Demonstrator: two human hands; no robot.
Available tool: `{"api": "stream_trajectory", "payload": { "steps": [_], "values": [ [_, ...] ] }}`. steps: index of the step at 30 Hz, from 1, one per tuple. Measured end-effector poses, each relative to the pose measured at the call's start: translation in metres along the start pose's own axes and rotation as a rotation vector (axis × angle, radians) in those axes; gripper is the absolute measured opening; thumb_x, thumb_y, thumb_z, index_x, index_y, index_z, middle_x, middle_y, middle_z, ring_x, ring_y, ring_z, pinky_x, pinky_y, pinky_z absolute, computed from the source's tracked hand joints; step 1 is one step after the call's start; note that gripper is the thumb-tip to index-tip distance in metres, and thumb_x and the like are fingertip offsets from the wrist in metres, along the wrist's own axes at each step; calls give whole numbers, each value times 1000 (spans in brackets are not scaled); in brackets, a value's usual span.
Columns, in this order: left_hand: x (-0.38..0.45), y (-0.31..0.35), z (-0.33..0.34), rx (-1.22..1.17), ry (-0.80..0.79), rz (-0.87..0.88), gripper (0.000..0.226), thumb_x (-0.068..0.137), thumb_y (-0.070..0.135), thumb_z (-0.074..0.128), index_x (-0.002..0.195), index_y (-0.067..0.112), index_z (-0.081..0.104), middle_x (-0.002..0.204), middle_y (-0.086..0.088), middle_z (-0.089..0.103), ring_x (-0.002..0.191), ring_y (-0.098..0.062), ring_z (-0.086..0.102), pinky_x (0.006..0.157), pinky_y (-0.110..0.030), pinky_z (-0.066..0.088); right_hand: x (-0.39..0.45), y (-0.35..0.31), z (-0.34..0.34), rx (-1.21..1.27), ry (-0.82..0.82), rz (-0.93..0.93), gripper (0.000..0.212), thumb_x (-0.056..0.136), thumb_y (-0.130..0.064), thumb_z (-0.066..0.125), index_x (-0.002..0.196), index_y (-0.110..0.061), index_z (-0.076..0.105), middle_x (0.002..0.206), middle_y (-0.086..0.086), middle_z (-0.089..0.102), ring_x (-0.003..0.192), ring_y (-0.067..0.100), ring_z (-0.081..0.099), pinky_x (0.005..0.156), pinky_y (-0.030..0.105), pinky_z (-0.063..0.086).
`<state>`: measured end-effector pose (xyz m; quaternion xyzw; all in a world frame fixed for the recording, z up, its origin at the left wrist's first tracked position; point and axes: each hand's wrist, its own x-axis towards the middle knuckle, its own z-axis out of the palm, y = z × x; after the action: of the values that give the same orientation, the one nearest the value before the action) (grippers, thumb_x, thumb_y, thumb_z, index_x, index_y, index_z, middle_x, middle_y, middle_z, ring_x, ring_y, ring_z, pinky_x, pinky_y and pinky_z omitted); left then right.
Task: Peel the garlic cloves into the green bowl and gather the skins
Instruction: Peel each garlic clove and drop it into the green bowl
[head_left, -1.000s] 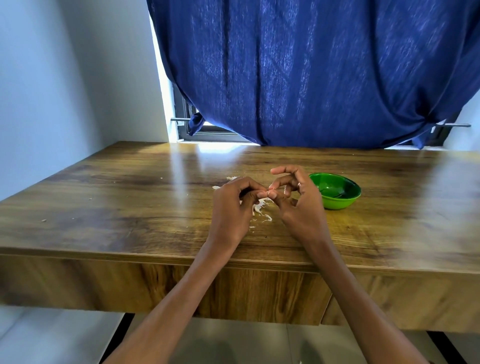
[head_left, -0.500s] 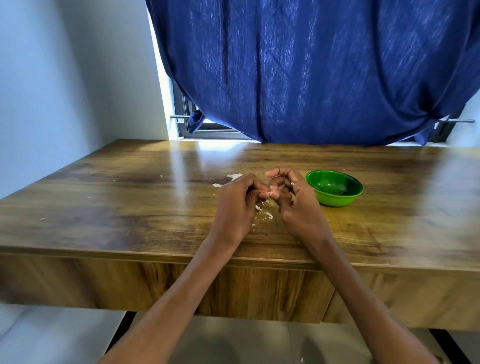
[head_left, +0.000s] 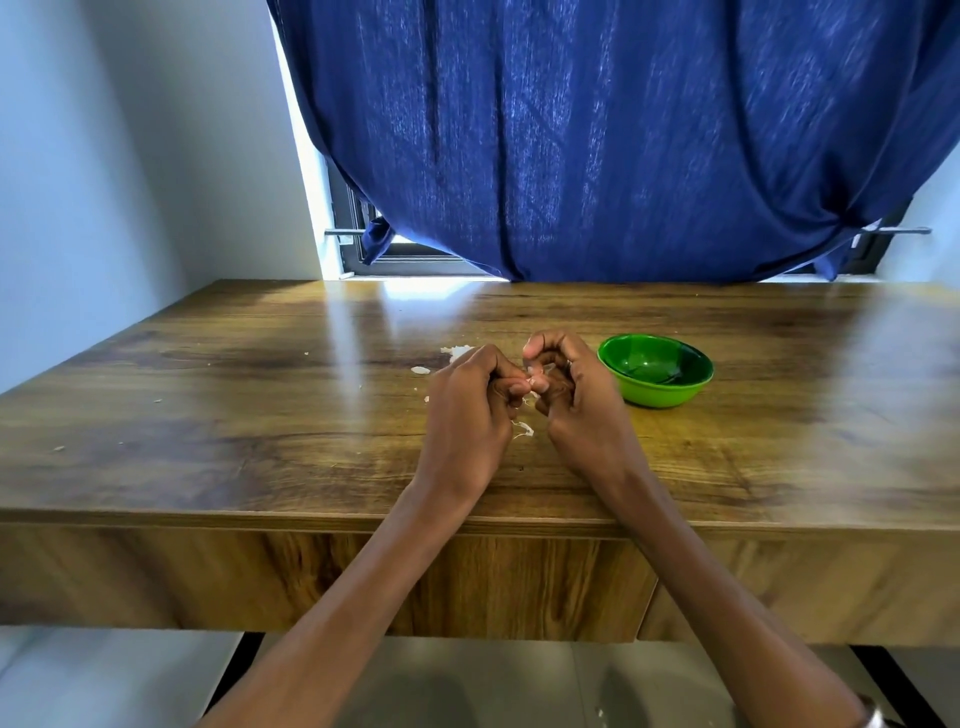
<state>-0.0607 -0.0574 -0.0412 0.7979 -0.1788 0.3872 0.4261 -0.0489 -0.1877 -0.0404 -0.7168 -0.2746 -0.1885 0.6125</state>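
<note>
My left hand (head_left: 470, 410) and my right hand (head_left: 576, 400) meet fingertip to fingertip just above the wooden table (head_left: 260, 415), both with curled fingers pinching a small garlic clove (head_left: 534, 375) that is mostly hidden between them. White garlic skins (head_left: 523, 429) lie on the table under the hands, and more skins (head_left: 456, 352) lie just beyond my left hand. The green bowl (head_left: 655, 370) stands right of my right hand, a short gap away; its inside looks dark and shiny.
A blue curtain (head_left: 597, 145) hangs over the window behind the table. Small white flecks (head_left: 158, 400) dot the table's left part. The table's front edge runs under my forearms. A grey wall stands at the left.
The hands have shifted a little on the clove, with the right fingers curling in tighter. The bowl and the skins on the table lie as before.
</note>
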Motion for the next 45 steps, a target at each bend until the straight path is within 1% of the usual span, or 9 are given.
{"api": "stream_trajectory", "payload": {
  "steps": [4, 8, 11, 17, 21, 25, 31, 39, 45],
  "values": [
    [-1, 4, 1, 29, 29, 14, 25, 80, -18, 62, 79, 5, 69, 75, 7, 64, 75, 13, 59, 64, -1, 39, 0, 2, 1, -18, 10, 6, 41, 88, 17, 41, 105, -18, 56, 85, 11, 55, 79, 18, 57, 72, 53, 53],
    [-2, 7, 2, 36, 55, 7, 26, 77, -20, 61, 78, 6, 69, 73, 7, 63, 73, 14, 58, 65, 0, 37, 0, 0, 1, -38, 50, -5, 39, 90, 24, 40, 108, -7, 55, 90, 2, 59, 76, 0, 64, 69, 26, 52],
    [-2, 6, 2, 29, 72, 27, 27, 78, -18, 63, 78, 8, 68, 74, 6, 64, 70, 7, 56, 65, -3, 37, 0, -1, 2, -68, 86, -37, 41, 89, 24, 44, 110, -10, 55, 93, -4, 58, 78, -4, 60, 69, 16, 48],
    [-4, 6, 0, -41, 75, 50, 16, 87, -2, 68, 86, 13, 73, 80, 11, 67, 74, -3, 62, 67, -15, 45, -1, -1, 3, -80, 117, -72, 39, 92, 21, 45, 111, -12, 52, 91, -1, 53, 71, -6, 59, 66, 13, 45],
    [-1, 2, -2, -187, 47, -96, 15, 85, 7, 77, 87, 21, 77, 84, 12, 76, 78, -2, 70, 66, -25, 55, 0, -1, 3, -141, 121, -83, 43, 90, 24, 45, 112, -12, 51, 93, 0, 55, 75, -6, 61, 70, 12, 46],
    [3, -5, -5, -363, -67, -250, 17, 83, 8, 81, 86, 24, 76, 81, 11, 76, 77, -5, 70, 70, -40, 61, 2, 1, 4, -248, 152, -143, 50, 84, 24, 48, 111, -18, 51, 96, 6, 60, 88, 11, 65, 73, 14, 47],
    [1, -4, -5, -509, -137, -388, 21, 86, 8, 78, 85, 28, 74, 86, 5, 76, 75, -9, 67, 66, -47, 58, 2, 1, 2, -272, 138, -180, 51, 82, 24, 51, 111, -17, 52, 96, 6, 59, 88, 2, 58, 73, 16, 49],
    [0, -1, -10, -668, -102, -548, 8, 90, 6, 72, 97, 9, 74, 89, -2, 74, 66, -12, 59, 62, -34, 52, 1, -1, 4, -229, 95, -180, 47, 84, 24, 52, 110, -15, 53, 96, -2, 57, 80, -4, 55, 70, 7, 45],
    [1, -1, -12, -758, -84, -605, 6, 92, 8, 71, 97, 10, 74, 87, -2, 74, 70, -16, 59, 60, -32, 52, 0, -3, 4, -235, 84, -185, 46, 85, 21, 56, 113, -15, 54, 95, 2, 58, 69, -2, 50, 65, 9, 42]
  ]
}}
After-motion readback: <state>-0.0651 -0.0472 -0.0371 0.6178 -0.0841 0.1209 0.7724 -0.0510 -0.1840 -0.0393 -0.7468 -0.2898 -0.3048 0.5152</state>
